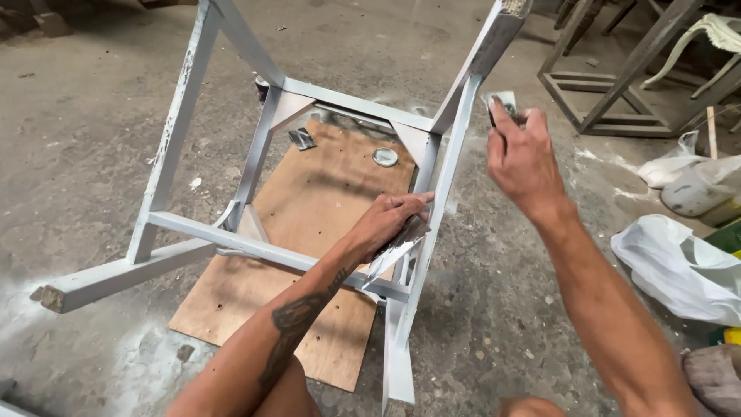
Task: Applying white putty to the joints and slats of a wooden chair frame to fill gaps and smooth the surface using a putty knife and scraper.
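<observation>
Right now the person is working on a grey chair frame point(309, 170) lying tipped over on a plywood board point(309, 232) on the dusty concrete floor point(93, 116), legs pointing toward twelve and nine o'clock. Their left hand point(390, 220) is gripping a putty knife point(394, 251), pressing its smeared blade against the rail at about five o'clock of the frame's seat opening. Their right hand point(521, 154) is hovering at two o'clock, fingers pinched around a small scraper point(502, 104), clear of the wood. To my eye the frame is looking stiff and fairly light, best steadied by a leg or rail; wet filler there may be smearing. White bags point(679, 270) are lying at three o'clock, and another frame point(617, 85) is standing at one o'clock.
</observation>
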